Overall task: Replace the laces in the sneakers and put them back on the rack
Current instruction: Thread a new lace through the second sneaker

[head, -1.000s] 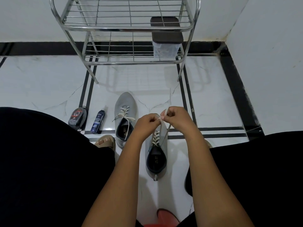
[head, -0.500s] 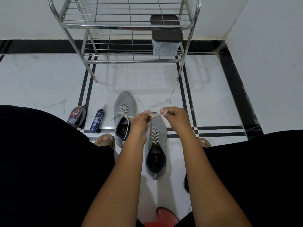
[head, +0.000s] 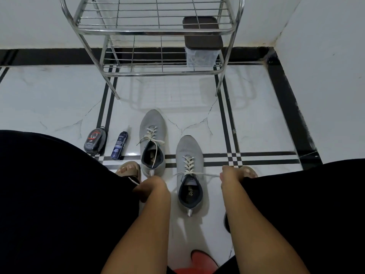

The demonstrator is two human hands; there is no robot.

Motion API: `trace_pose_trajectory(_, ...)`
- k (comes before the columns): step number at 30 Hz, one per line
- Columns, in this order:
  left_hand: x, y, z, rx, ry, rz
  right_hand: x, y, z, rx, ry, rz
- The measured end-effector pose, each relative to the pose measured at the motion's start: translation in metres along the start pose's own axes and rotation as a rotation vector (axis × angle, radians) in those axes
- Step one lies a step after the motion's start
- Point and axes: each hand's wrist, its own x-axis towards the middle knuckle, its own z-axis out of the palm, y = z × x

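Two grey sneakers stand on the white floor, toes toward the rack. The left sneaker (head: 152,135) has a loose white lace with one end hanging into its opening. The right sneaker (head: 189,155) is laced with a white lace (head: 188,165) whose two ends stretch sideways, taut. My right hand (head: 230,176) grips the right end beside the shoe. My left hand (head: 151,187) is closed low at the left, partly behind my knee; the left lace end runs toward it. The steel shoe rack (head: 158,32) stands beyond them.
A dark lidded clear box (head: 201,44) sits on the rack's lower shelf at the right. A shoe-polish sponge (head: 94,141) and a blue cleaner bottle (head: 119,145) lie left of the sneakers. My sandalled feet flank the shoes. A red object (head: 199,262) is at the bottom. A wall rises at the right.
My hands were together above the right sneaker's tongue, holding the lace ends. They have pulled apart and down to either side, drawing the lace tight across the shoe.
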Motion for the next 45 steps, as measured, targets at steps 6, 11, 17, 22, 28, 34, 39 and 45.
trace_pose_trajectory(6,-0.014,-0.023,0.012,0.991,-0.377,0.964,-0.022,0.000,0.038,-0.373,-0.351,-0.452)
trace_pose_trajectory(11,0.000,-0.029,0.020,1.256,-0.577,1.058,-0.017,0.007,0.040,-0.504,-0.319,-0.474)
trace_pose_trajectory(17,0.006,-0.023,0.020,1.288,-0.499,1.027,-0.012,0.002,0.039,-0.574,-0.251,-0.486)
trace_pose_trajectory(22,0.021,-0.029,0.017,1.246,-0.597,0.834,-0.013,0.006,0.040,-0.681,-0.169,-0.400)
trace_pose_trajectory(28,-0.003,-0.017,0.021,0.402,-0.785,0.157,-0.018,-0.005,0.040,0.288,-0.478,-0.046)
trace_pose_trajectory(34,-0.001,-0.022,0.038,-0.166,-0.892,-0.178,-0.010,0.001,0.060,0.759,-0.487,0.148)
trace_pose_trajectory(39,0.014,-0.030,0.044,-0.077,-0.857,-0.159,0.006,0.010,0.071,0.840,-0.402,0.210)
trace_pose_trajectory(45,0.020,-0.036,0.043,0.178,-1.065,0.129,-0.004,0.009,0.068,0.595,-0.501,-0.029)
